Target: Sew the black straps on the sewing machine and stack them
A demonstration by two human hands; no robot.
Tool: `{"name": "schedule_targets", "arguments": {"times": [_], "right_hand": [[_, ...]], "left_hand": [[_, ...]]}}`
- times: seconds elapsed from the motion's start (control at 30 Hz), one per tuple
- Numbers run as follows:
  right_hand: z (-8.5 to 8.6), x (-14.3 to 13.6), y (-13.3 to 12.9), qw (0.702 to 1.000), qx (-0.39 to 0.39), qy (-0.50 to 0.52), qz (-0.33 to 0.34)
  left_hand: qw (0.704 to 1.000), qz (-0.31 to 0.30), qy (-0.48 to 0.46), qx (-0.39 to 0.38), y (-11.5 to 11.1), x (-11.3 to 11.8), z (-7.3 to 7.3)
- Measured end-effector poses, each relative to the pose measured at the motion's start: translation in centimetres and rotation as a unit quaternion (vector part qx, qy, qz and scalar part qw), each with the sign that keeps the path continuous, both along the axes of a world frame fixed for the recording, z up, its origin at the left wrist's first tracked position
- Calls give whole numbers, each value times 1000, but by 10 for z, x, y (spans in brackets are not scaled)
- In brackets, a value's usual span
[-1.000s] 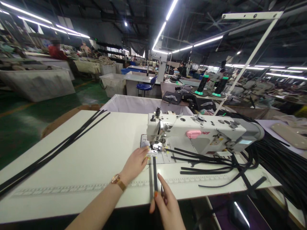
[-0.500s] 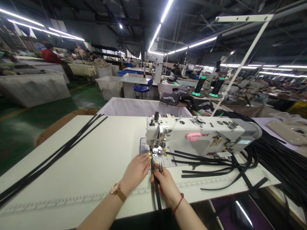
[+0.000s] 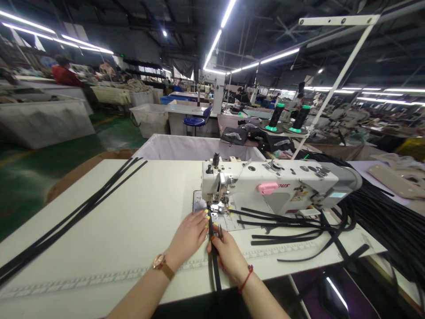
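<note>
White tabletop (image 3: 156,208) spreads beneath a sewing machine (image 3: 245,179), a measuring scale (image 3: 109,277) running across its near side. One narrow black strap (image 3: 216,272) runs from beneath the machine's needle area to the near edge of the table. At its far end, the left hand (image 3: 191,232) lies on the strap's left side, fingers close together, tips at the strap's edge; whether they grip it I cannot tell. Nearer, the right hand (image 3: 229,254) pinches the strap, thumb on top and a fingertip showing along its left edge; pointed snips (image 3: 221,231) jut from that hand. Loose black strips (image 3: 89,204) lie far to the left.
</note>
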State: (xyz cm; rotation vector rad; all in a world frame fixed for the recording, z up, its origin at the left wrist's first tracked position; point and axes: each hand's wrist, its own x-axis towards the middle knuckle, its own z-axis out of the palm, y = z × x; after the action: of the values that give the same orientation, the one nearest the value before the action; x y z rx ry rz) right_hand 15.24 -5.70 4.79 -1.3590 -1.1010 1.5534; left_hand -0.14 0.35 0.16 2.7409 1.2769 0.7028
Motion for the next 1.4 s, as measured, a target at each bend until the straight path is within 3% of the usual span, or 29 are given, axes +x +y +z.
{"name": "schedule_targets", "arguments": {"times": [0.97, 1.23, 1.4], "right_hand": [[-12, 4, 0, 1000, -9, 16, -2], [-5, 7, -10, 1000, -5, 20, 6], [-10, 15, -22, 1000, -10, -2, 8]], "left_hand": [[1000, -10, -10, -8, 2, 0, -2], [1000, 3, 4, -5, 1, 3, -4], [1000, 4, 7, -9, 5, -3, -3]]}}
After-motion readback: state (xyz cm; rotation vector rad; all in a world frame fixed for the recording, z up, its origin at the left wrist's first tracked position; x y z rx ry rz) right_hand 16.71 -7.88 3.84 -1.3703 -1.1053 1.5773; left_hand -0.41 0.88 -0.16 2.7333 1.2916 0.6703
